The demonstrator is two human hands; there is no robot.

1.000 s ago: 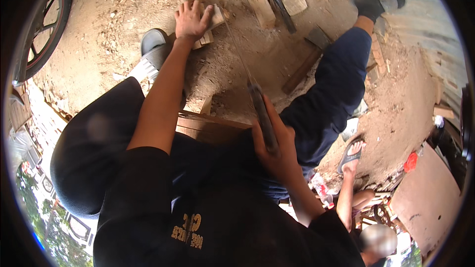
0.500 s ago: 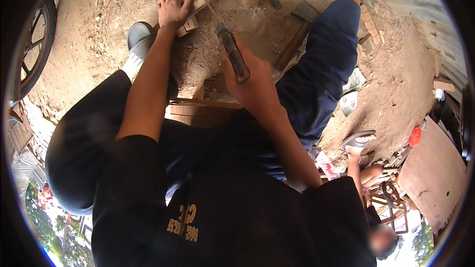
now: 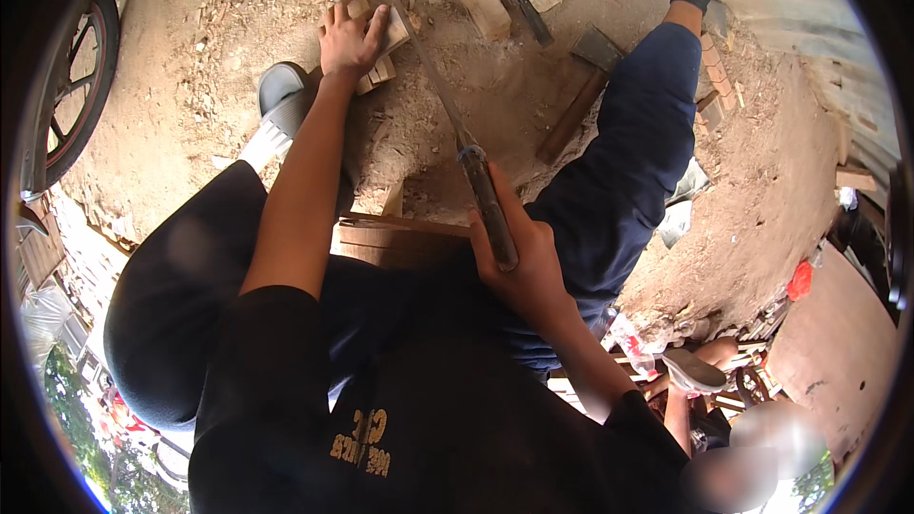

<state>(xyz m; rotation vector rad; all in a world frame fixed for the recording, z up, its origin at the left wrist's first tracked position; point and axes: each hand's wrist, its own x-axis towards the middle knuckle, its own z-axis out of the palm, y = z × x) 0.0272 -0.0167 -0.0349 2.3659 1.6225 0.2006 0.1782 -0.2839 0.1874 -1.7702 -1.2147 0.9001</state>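
Observation:
My left hand (image 3: 350, 40) presses down on a light wood block (image 3: 396, 30), its fingers curled over the far edge. Another piece of wood (image 3: 382, 72) lies under or against that block; the contact is hidden. In my right hand (image 3: 533, 266) is the dark handle of a handsaw (image 3: 427, 74), gripped with the fingers wrapped round it. The long narrow blade slants away to the far left, its tip beside the block's right edge. Whether the teeth touch the wood, I cannot tell.
On the dirt floor lie a thick wood block (image 3: 479, 2), a dark bar (image 3: 525, 6) and a wooden-handled tool with a dark metal head (image 3: 598, 49). A wheel (image 3: 81, 86) stands at the left. Another person's foot (image 3: 695, 371) shows at the lower right.
My right hand has drawn the saw back toward my body, so more blade shows on the near side of the block. My left hand stays on the block. The other person's foot has shifted.

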